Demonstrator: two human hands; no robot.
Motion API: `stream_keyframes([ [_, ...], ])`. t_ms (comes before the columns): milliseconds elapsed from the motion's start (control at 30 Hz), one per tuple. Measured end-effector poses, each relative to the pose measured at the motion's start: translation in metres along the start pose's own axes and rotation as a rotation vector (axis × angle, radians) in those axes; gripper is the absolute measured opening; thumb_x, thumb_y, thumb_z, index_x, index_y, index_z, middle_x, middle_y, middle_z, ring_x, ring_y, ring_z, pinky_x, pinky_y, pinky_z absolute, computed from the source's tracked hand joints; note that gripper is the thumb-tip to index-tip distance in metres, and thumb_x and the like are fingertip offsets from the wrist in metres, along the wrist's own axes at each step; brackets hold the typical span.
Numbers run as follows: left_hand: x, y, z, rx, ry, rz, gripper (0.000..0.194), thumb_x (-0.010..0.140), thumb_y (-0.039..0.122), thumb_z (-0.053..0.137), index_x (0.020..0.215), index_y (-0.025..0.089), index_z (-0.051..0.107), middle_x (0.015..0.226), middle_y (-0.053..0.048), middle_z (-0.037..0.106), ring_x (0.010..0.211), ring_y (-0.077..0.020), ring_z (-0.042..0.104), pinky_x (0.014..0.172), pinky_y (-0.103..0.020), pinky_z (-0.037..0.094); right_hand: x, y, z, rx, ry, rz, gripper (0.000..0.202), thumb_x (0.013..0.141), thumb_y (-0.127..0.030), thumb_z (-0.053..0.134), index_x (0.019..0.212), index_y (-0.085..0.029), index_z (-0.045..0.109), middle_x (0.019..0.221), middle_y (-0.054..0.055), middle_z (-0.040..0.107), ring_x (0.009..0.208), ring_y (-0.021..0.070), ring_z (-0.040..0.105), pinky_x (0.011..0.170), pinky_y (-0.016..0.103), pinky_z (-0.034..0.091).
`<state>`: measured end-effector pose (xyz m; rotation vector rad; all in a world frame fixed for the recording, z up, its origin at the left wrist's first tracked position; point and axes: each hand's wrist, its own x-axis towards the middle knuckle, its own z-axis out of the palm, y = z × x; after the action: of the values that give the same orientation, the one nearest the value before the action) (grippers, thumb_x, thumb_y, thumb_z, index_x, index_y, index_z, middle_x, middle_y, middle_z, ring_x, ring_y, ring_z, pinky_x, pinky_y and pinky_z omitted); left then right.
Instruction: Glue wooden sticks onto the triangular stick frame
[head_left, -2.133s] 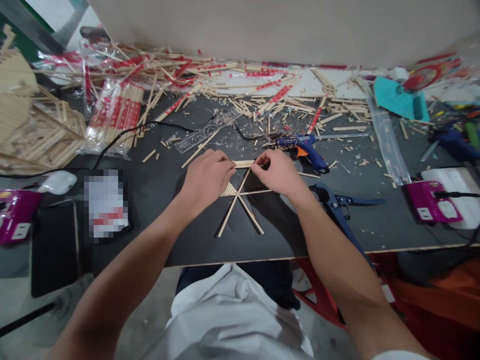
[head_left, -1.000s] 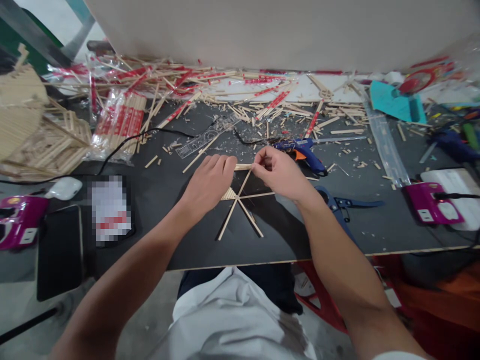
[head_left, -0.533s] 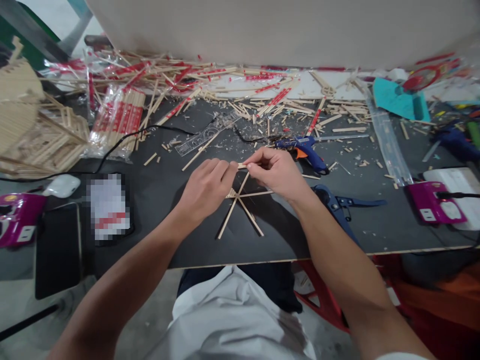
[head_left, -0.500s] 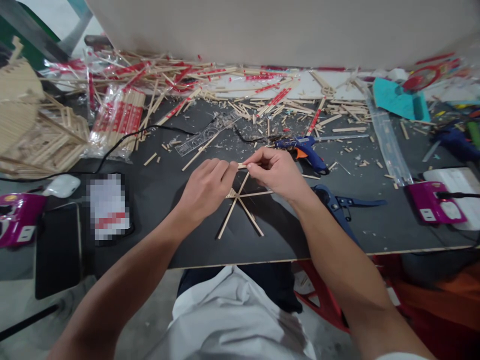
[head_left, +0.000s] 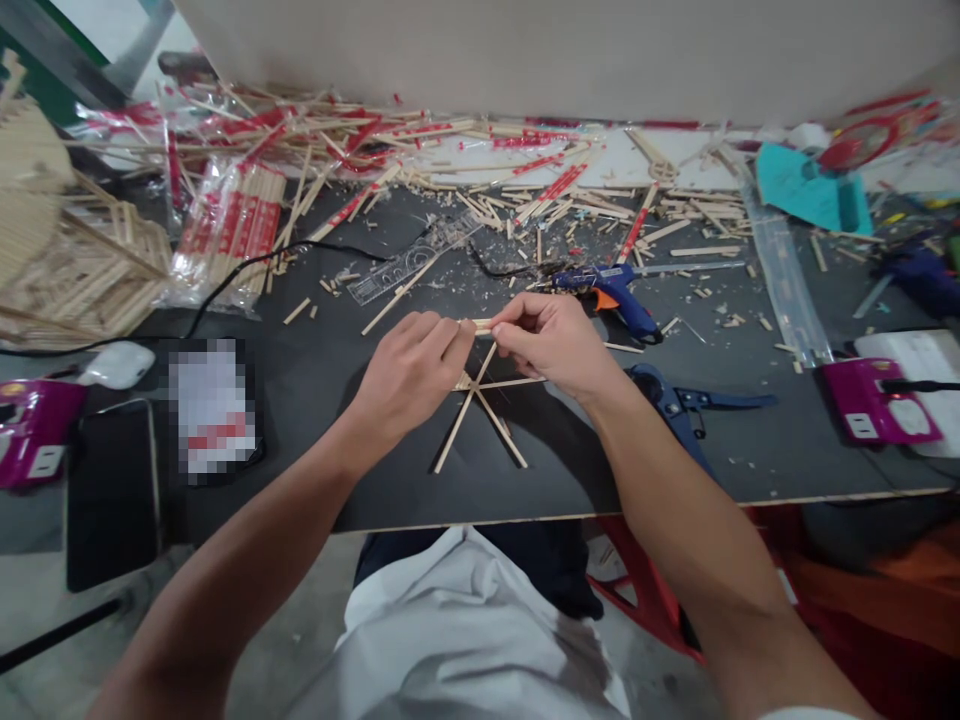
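A star-shaped frame of thin wooden sticks (head_left: 491,413) lies on the dark table, its spokes meeting at one centre. My left hand (head_left: 412,375) is closed over its upper left part and covers some spokes. At the top of the frame my right hand (head_left: 551,340) pinches the right end of a short wooden stick (head_left: 482,325). The left fingers grip the stick's other end, so it spans the small gap between both hands. Beyond my right hand lies a blue glue gun (head_left: 619,300) with an orange trigger.
Blue cutters (head_left: 679,405) lie right of my right forearm. Wrapped chopsticks (head_left: 232,230) and a wooden stick structure (head_left: 105,270) stand at the left. A clear ruler (head_left: 405,265), stick offcuts (head_left: 697,210), a phone (head_left: 112,500) and a magenta power socket (head_left: 874,400) are also on the table.
Both hands keep their hold on the short stick, almost unmoved. The view has shifted slightly; the star-shaped frame stays in place on the table.
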<state>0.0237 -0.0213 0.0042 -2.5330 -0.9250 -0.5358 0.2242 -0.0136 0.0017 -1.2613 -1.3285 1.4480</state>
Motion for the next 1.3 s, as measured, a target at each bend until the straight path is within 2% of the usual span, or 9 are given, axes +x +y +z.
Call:
stream_keyframes([
  [167,0.0005,0.0005,-0.0003,-0.061,-0.037,-0.010,0.027,0.107,0.013,0.039,0.099,0.011,0.065,0.077,-0.005,0.064,0.071,-0.0181,0.056,0.068,-0.033,0.036,0.0004,-0.0014,-0.0021,-0.002,-0.020,0.021,0.004,0.070,-0.019,0.068,0.071,-0.020,0.064,0.055,-0.004,0.060,0.039,0.0066,0.044,0.037,0.021,0.033],
  [333,-0.0004,0.0007,0.0003,-0.025,-0.047,-0.001,0.030,0.107,0.015,0.038,0.097,0.014,0.065,0.077,-0.005,0.065,0.071,-0.0184,0.056,0.067,-0.033,0.038,-0.0016,-0.0046,-0.0028,-0.039,-0.035,0.035,0.006,0.068,-0.019,0.070,0.068,-0.021,0.064,0.049,-0.006,0.055,0.038,0.0066,0.044,0.037,0.021,0.034],
  [533,-0.0012,0.0008,0.0009,-0.065,-0.054,-0.019,0.030,0.107,0.014,0.036,0.098,0.013,0.065,0.077,-0.005,0.065,0.073,-0.0190,0.057,0.067,-0.034,0.040,0.0006,0.0000,-0.0003,0.002,-0.013,0.032,0.004,0.070,-0.019,0.068,0.070,-0.021,0.065,0.056,-0.003,0.062,0.041,0.0069,0.045,0.036,0.021,0.038],
  [833,-0.0017,0.0018,0.0016,-0.022,-0.042,0.015,0.030,0.106,0.014,0.037,0.096,0.013,0.065,0.076,-0.005,0.065,0.071,-0.0183,0.056,0.067,-0.033,0.040,-0.0007,-0.0053,-0.0022,-0.008,-0.042,0.075,0.006,0.066,-0.017,0.071,0.067,-0.019,0.066,0.051,-0.003,0.059,0.040,0.0067,0.046,0.038,0.020,0.040],
  [1100,-0.0022,0.0012,0.0023,-0.041,-0.046,0.006,0.033,0.105,0.011,0.033,0.099,0.014,0.065,0.078,-0.006,0.066,0.073,-0.0185,0.058,0.067,-0.034,0.041,0.0011,-0.0031,-0.0022,0.043,-0.028,0.076,0.008,0.068,-0.020,0.073,0.065,-0.019,0.065,0.054,-0.002,0.060,0.043,0.0076,0.047,0.037,0.020,0.039],
  [1300,-0.0035,0.0006,0.0050,-0.073,-0.049,-0.010,0.035,0.106,0.013,0.033,0.096,0.015,0.066,0.077,-0.005,0.067,0.071,-0.0182,0.058,0.067,-0.033,0.043,0.0007,-0.0014,-0.0015,-0.005,-0.043,0.095,0.010,0.066,-0.020,0.075,0.066,-0.019,0.066,0.053,-0.003,0.059,0.040,0.0072,0.046,0.038,0.021,0.038],
])
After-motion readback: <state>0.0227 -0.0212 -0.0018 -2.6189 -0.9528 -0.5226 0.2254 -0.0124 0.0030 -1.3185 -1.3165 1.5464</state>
